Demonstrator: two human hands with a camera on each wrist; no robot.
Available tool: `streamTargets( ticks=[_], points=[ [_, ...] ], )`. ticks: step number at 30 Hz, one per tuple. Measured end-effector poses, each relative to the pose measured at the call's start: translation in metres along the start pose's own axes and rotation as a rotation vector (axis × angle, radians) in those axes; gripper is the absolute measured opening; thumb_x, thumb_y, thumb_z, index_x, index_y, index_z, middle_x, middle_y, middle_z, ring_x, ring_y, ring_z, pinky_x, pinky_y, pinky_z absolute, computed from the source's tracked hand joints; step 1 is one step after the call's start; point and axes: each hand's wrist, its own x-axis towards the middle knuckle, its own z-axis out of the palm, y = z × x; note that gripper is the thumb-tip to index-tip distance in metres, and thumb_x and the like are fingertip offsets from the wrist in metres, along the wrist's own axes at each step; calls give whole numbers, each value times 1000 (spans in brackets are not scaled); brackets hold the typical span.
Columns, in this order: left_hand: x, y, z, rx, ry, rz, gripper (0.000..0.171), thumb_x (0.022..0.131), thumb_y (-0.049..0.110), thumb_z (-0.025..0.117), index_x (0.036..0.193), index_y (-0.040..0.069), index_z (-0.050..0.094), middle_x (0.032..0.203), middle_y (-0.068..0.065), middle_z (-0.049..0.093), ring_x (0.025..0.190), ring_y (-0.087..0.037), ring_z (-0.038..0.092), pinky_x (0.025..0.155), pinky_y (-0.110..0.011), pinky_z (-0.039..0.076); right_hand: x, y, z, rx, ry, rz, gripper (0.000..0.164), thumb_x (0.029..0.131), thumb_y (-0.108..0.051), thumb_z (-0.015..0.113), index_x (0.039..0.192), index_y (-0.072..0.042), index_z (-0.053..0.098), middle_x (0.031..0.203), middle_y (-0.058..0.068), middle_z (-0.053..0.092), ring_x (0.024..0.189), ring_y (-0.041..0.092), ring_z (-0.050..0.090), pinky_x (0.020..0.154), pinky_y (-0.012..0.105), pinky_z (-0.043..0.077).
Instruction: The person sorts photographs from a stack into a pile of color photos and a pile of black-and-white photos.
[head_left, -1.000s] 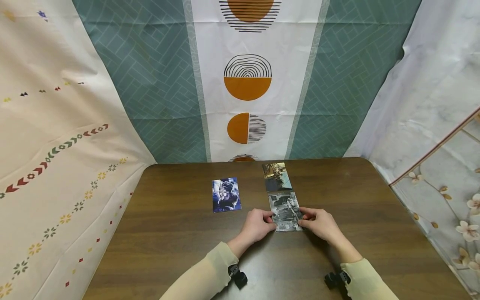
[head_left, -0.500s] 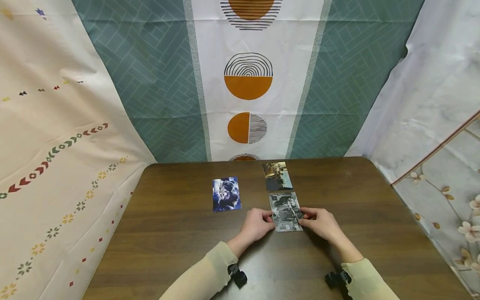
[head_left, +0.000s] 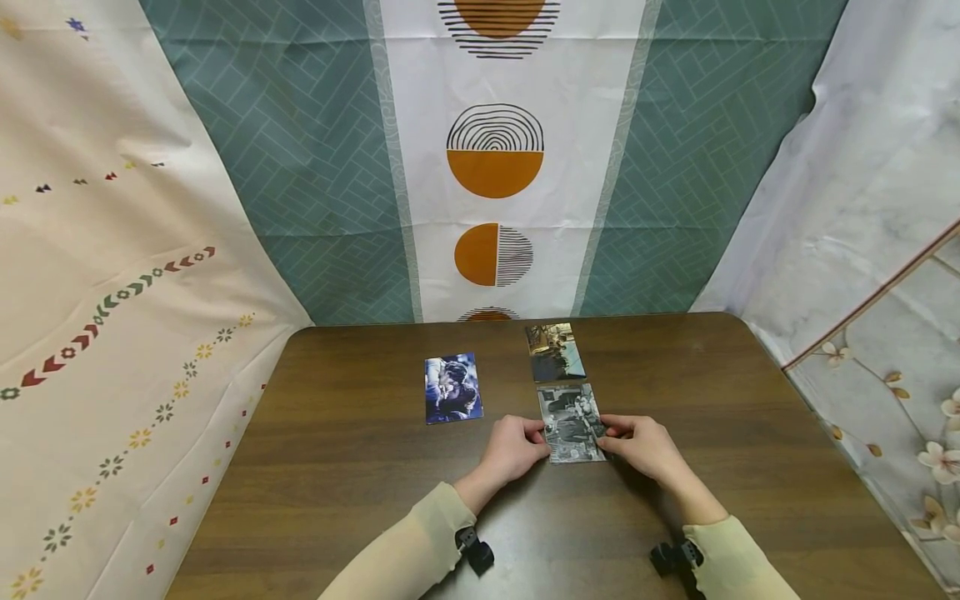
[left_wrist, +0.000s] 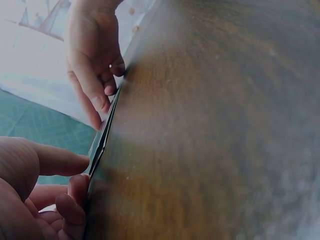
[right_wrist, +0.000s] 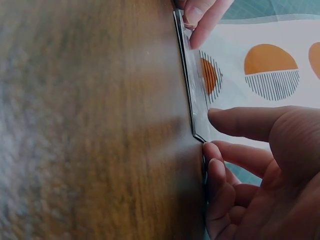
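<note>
Head view: pinches a black-and-white picture (head_left: 572, 425) by opposite side edges, using both left hand (head_left: 513, 450) and right hand (head_left: 642, 448) (near a blue picture (head_left: 453, 389)).

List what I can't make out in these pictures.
Table surface under the black-and-white card: head view, hidden by that card.
Blue card, fine picture detail: head view, too small.
Left sleeve and right sleeve, upper ends: head view, cut off by the bottom edge.
Table, near edge: head view, cut off likewise.

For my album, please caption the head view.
Left hand and right hand hold a grey picture on a table, near a blue picture and a multicoloured picture.
</note>
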Motion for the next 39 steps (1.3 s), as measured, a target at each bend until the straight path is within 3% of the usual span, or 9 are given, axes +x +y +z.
streamTargets(
  ticks=[12, 20, 29, 39],
  points=[
    [0, 0, -8, -157, -18, -55, 39, 81, 2, 85, 118, -6, 79, 78, 3, 73, 73, -2, 59, 77, -24, 51, 5, 0, -5, 2, 4, -8, 48, 95, -24, 81, 136, -1, 72, 105, 3, 75, 99, 25, 68, 84, 42, 52],
    [0, -6, -23, -234, -5, -91, 45, 82, 2, 84, 125, -8, 75, 80, 2, 72, 63, -5, 57, 59, -23, 47, 10, -10, -5, -2, 10, -37, 51, 96, -26, 81, 138, 0, 70, 107, 3, 75, 101, 25, 68, 83, 42, 52],
    [-2, -27, -53, -274, 26, -128, 46, 88, 4, 80, 133, -4, 72, 87, 1, 70, 57, -12, 58, 46, -24, 46, 20, -28, 8, 32, 1, -88, 48, 96, -22, 80, 138, 0, 70, 103, 3, 75, 98, 24, 68, 79, 39, 52],
    [-9, -51, -94, -226, 114, -146, 41, 91, 9, 81, 130, -2, 74, 91, -3, 69, 67, -13, 57, 55, -27, 47, 33, -55, 33, 110, -21, -119, 45, 98, -17, 78, 139, -2, 71, 103, 1, 74, 97, 22, 69, 78, 37, 54]
  ],
)
